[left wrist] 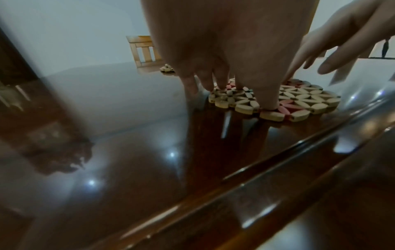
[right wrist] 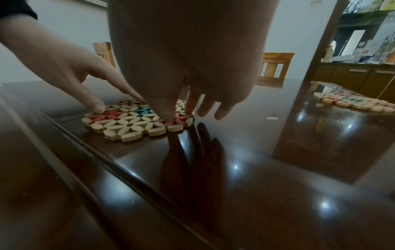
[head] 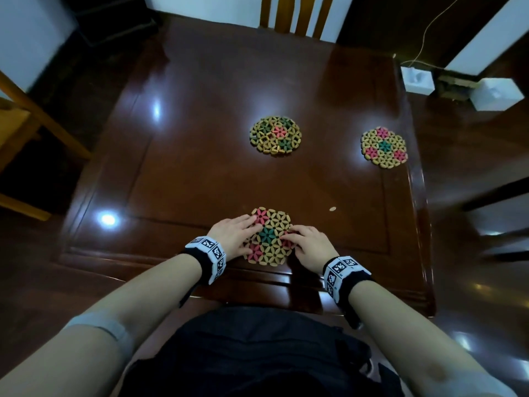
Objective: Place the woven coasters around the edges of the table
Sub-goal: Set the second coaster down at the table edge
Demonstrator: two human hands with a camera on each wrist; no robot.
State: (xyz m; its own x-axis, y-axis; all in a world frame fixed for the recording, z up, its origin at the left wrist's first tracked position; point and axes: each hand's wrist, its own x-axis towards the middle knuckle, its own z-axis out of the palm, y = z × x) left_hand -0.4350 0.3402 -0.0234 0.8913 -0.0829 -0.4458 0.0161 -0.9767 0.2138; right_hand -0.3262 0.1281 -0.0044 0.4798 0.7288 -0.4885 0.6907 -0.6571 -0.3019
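Three round woven coasters of tan, pink and green beads lie on the dark glossy table (head: pixel 200 138). The nearest coaster (head: pixel 272 224) (left wrist: pixel 299 99) (right wrist: pixel 132 121) lies flat by the front edge. My left hand (head: pixel 236 237) (left wrist: pixel 241 91) rests its straight fingertips on that coaster's left side. On its right side my right hand (head: pixel 307 246) (right wrist: pixel 179 111) presses with thumb and forefinger. A second coaster (head: pixel 275 135) (left wrist: pixel 167 68) lies mid-table, and a third (head: pixel 384 147) (right wrist: pixel 352 103) lies by the right edge.
A small loose bead (head: pixel 332 208) lies on the table right of the near coaster. Wooden chairs stand at the far side (head: pixel 294 15) and the left (head: pixel 25 133), and a dark chair (head: pixel 501 213) at the right. White boxes (head: pixel 418 80) sit on the floor.
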